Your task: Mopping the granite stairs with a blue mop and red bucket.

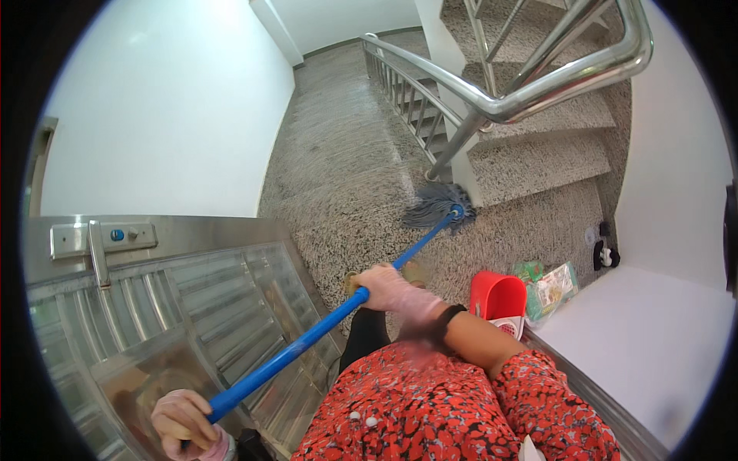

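Observation:
A string mop with a blue handle (288,350) runs slantwise across the view in front of me. My left hand (183,423), in a thin pinkish glove, grips the handle's upper end at the lower left. Farther down the pole, my right hand (386,288) is wrapped around it, gloved the same way. The grey mop head (433,206) lies spread on the speckled stone floor (340,190), beside the foot of the stairs and close to the base of a railing post.
A metal door (230,299) with a lever handle (98,253) is at my left. Stone steps (539,164) and a stainless steel railing (496,106) rise at the right. Near the right wall stand a red and white mop bucket (497,294), a plastic package (552,293) and dark shoes (605,255).

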`<state>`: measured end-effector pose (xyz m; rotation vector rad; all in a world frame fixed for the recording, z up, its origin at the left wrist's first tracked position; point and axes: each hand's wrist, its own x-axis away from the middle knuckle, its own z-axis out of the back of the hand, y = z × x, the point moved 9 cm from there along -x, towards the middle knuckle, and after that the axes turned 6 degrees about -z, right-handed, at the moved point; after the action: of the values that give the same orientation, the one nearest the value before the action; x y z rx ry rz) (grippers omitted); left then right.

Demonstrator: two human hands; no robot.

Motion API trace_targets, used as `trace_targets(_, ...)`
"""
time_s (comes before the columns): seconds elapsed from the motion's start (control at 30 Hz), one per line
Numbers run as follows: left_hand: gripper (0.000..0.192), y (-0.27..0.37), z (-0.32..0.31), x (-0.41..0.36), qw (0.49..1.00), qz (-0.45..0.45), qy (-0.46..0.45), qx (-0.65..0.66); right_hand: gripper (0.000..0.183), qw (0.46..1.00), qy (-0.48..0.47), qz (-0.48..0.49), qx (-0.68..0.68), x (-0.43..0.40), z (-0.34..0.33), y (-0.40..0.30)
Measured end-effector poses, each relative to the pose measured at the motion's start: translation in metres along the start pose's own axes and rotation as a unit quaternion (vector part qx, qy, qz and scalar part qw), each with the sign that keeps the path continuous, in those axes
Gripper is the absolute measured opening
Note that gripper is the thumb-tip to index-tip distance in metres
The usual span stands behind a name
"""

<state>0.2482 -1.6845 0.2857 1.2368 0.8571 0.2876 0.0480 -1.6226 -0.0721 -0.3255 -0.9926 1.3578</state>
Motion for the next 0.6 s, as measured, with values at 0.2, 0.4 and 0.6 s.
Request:
trace_targets(0.2,0.019,0.058,0.025,-0.002,0.979,-0.054,-0.184,0.065,0.016,0.999,-0.014,0.029,0.002,-0.004,-0.037,-0.078)
trace_targets(0.4,0.026,0.137,-0.019,0.014,0.942,-0.058,-0.33,-0.011,0.014,0.992,0.026,0.117,-0.027,-0.004,-0.03,-0.131)
trace_targets(0.6,0.011,0.192,-0.038,0.023,0.944,-0.102,-0.282,-0.138,0.014,0.984,0.006,0.178,0.029,0.021,-0.009,-0.161)
